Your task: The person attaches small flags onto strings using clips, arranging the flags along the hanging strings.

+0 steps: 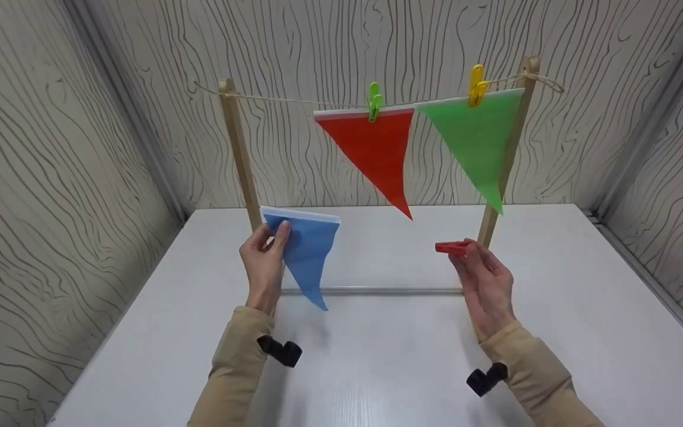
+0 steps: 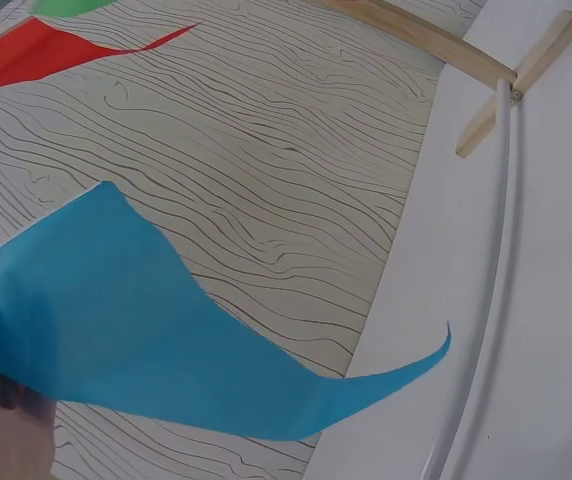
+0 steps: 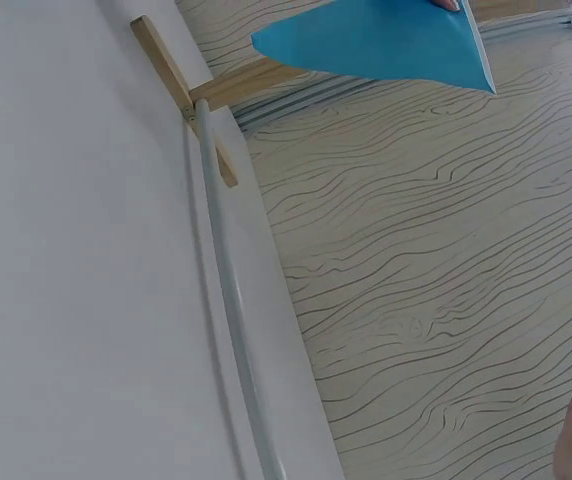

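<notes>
My left hand (image 1: pixel 263 261) pinches a blue triangular pennant (image 1: pixel 312 246) near its white top edge, and the tip dangles toward the table. In the left wrist view the pennant (image 2: pixel 156 330) spreads out from the fingers at the left edge. On the other side, my right hand (image 1: pixel 487 281) holds a red clothespin (image 1: pixel 451 247) between thumb and fingers, apart from the line. A red pennant (image 1: pixel 374 148) hangs from the string (image 1: pixel 285 99) under a green clothespin (image 1: pixel 374 102). To its right, a yellow clothespin (image 1: pixel 476 86) holds a green pennant (image 1: pixel 478 139).
The string runs between a left wooden post (image 1: pixel 238 142) and a right wooden post (image 1: pixel 529 83). A pale rod (image 1: pixel 377 291) joins the posts low down, above the white table (image 1: pixel 365 362). Wood-grain patterned walls (image 1: pixel 294 47) enclose the back and sides.
</notes>
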Action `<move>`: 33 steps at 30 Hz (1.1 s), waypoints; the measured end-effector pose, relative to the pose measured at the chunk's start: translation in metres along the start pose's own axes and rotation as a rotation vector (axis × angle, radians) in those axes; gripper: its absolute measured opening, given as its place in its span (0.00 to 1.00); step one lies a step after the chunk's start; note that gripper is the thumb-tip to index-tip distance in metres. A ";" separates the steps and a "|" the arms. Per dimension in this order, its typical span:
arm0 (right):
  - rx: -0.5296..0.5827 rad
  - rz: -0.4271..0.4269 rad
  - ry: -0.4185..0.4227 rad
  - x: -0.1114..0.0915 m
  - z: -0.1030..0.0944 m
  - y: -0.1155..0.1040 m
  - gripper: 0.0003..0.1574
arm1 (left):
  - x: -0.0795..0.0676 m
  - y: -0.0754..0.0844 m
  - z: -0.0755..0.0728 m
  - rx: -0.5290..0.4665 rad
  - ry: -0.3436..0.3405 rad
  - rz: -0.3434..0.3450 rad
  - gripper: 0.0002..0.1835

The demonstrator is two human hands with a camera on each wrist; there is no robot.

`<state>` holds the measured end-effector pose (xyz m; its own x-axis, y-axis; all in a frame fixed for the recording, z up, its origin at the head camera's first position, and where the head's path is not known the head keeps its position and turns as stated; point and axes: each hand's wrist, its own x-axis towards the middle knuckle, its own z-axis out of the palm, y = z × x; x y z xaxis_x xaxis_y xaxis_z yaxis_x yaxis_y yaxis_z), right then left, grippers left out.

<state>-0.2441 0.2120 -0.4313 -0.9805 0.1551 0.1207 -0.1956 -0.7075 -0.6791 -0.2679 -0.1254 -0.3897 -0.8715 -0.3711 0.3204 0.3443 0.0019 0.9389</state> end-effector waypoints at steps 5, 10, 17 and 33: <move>-0.026 -0.052 0.013 0.001 0.017 -0.002 0.12 | 0.003 0.009 0.000 -0.058 -0.023 -0.015 0.20; -0.004 -0.079 0.024 0.002 0.034 -0.006 0.14 | 0.007 0.020 0.001 -0.123 -0.017 -0.037 0.20; 0.018 -0.120 0.006 0.003 0.059 -0.011 0.18 | 0.012 0.032 0.003 -0.273 -0.015 -0.090 0.19; 0.024 -0.197 -0.102 0.013 0.117 -0.020 0.14 | 0.026 0.062 0.008 -0.471 0.030 -0.077 0.18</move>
<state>-0.2547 0.1476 -0.3317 -0.9201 0.2219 0.3227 -0.3824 -0.6868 -0.6181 -0.2719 -0.1280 -0.3220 -0.8928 -0.3801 0.2417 0.4056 -0.4452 0.7983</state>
